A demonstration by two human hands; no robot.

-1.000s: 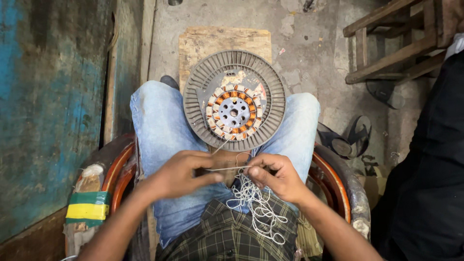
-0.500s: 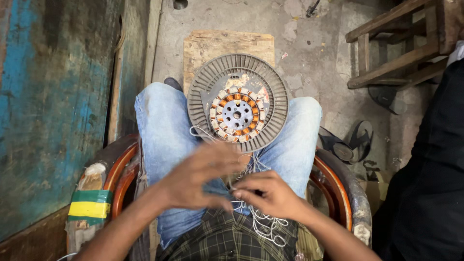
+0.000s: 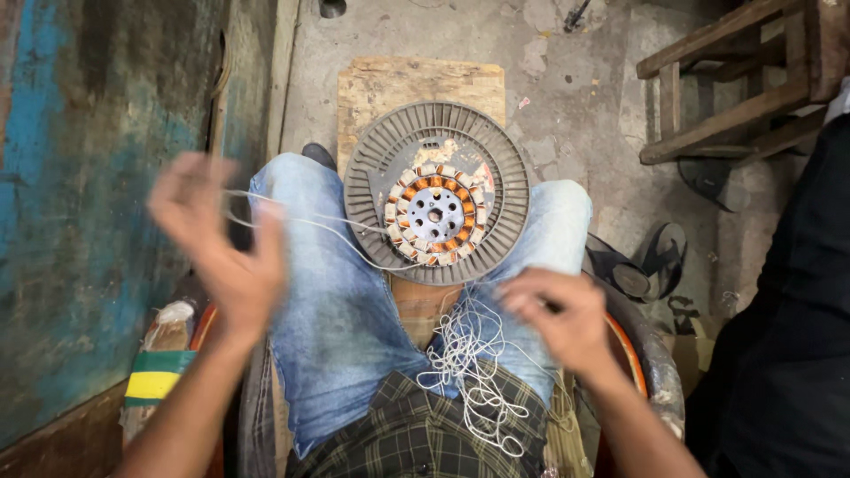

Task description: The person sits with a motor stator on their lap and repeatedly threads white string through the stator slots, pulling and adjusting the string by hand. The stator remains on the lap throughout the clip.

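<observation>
Left hand (image 3: pixel 221 243) raised and blurred over the left thigh, fingers (image 3: pixel 190 190) loosely curled around a white cord (image 3: pixel 341 232), seemingly gripping it. Cord running rightward from there to the copper windings of a round grey stator disc (image 3: pixel 436 190) propped between the knees, nearer the right hand. Right hand (image 3: pixel 562 314) just below the disc's rim, grip too blurred to tell. Loose cord tangle (image 3: pixel 469 372) on the lap. Yellow-and-green taped bundle (image 3: pixel 155 381) at lower left; wooden board (image 3: pixel 421 84) beneath the disc.
</observation>
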